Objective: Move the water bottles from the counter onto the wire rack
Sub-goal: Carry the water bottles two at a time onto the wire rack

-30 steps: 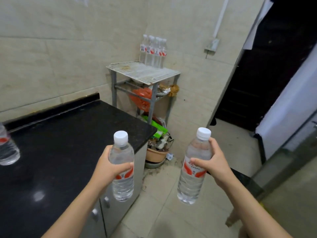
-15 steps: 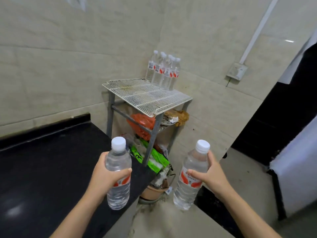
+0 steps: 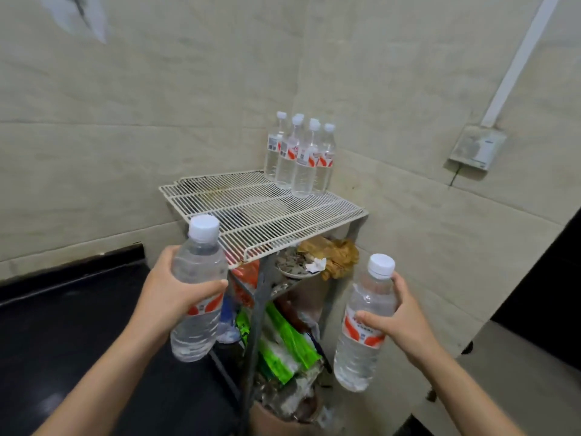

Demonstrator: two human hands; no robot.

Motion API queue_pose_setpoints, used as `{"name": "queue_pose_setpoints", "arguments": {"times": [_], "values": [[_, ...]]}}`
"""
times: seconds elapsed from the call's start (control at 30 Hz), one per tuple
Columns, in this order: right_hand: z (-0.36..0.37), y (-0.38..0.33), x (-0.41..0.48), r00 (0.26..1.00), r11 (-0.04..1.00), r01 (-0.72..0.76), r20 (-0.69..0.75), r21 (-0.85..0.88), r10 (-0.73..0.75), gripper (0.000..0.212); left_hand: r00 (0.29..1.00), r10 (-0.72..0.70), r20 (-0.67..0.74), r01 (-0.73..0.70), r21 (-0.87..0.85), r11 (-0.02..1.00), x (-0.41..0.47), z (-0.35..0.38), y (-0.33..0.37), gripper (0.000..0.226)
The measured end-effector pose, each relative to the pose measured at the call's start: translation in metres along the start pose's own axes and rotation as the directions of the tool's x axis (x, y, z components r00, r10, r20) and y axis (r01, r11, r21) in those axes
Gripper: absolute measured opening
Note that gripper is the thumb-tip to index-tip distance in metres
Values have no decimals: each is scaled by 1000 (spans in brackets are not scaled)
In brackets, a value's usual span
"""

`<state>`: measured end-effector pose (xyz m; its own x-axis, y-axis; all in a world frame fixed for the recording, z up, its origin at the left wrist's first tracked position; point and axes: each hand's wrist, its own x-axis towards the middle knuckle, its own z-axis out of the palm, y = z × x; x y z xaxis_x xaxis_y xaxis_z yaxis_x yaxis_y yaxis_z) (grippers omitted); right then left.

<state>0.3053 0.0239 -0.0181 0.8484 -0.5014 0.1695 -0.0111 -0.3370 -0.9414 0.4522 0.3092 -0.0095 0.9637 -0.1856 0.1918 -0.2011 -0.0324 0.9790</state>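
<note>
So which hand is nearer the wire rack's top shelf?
Left. The left hand holds a bottle right at the front edge of the shelf; the right hand holds a second bottle lower, below its right corner.

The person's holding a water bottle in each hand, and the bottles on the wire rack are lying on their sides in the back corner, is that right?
Not quite. In the head view the group of bottles on the wire rack stands upright in the back corner, not lying. The rest holds: the left hand grips the left bottle, the right hand the right bottle.
</note>
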Motion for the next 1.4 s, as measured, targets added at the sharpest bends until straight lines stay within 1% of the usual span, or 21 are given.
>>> {"name": "queue_pose_setpoints", "arguments": {"times": [0.17, 0.27, 0.37, 0.43, 0.47, 0.53, 0.63, 0.7, 0.8, 0.9, 1.03, 1.13, 1.2, 1.33, 1.4], "values": [[-37, -14, 83, 975, 989, 145, 170, -15, -140, 69, 986, 47, -162, -49, -8, 999, 31, 50, 36, 51], [-46, -36, 131, 945, 971, 235, 223, 43, -238, 72, 973, 80, -215, -97, -68, 993, 52, 63, 58, 62], [-42, -60, 177, 919, 944, 310, 217, 118, -329, 76, 945, 105, -309, -147, -115, 982, 81, 71, 75, 48], [-32, -77, 212, 893, 920, 355, 231, 166, -387, 76, 916, 110, -385, -176, -141, 974, 105, 74, 82, 46], [-23, -85, 230, 881, 909, 369, 240, 191, -408, 76, 902, 108, -418, -188, -157, 970, 118, 75, 84, 46], [-2, -95, 266, 870, 901, 374, 254, 222, -423, 78, 880, 98, -464, -200, -176, 964, 146, 77, 87, 38], [37, -93, 316, 875, 900, 363, 245, 241, -419, 79, 883, 97, -459, -201, -185, 962, 194, 82, 78, 34], [64, -87, 347, 890, 908, 340, 227, 246, -395, 77, 900, 91, -427, -183, -179, 967, 227, 84, 65, 38], [103, -85, 395, 914, 929, 272, 234, 250, -331, 76, 925, 44, -376, -113, -164, 980, 279, 85, 47, 42], [136, -89, 446, 934, 941, 217, 226, 261, -278, 70, 939, 33, -342, -87, -146, 985, 331, 88, 39, 45], [172, -93, 499, 908, 956, 223, 316, 190, -275, 68, 921, 46, -387, -110, -144, 983, 384, 97, 28, 46], [193, -99, 526, 882, 971, 219, 405, 97, -239, 70, 927, 37, -374, -99, -146, 984, 416, 100, 17, 50], [202, -103, 539, 885, 973, 221, 408, 60, -226, 68, 934, 37, -355, -90, -134, 987, 432, 102, 11, 53], [213, -104, 560, 888, 980, 188, 413, 71, -200, 67, 936, 52, -347, -91, -96, 991, 455, 105, -4, 51], [216, -100, 566, 885, 983, 173, 429, 58, -181, 63, 936, 40, -349, -75, -88, 993, 463, 104, -12, 54]]}}
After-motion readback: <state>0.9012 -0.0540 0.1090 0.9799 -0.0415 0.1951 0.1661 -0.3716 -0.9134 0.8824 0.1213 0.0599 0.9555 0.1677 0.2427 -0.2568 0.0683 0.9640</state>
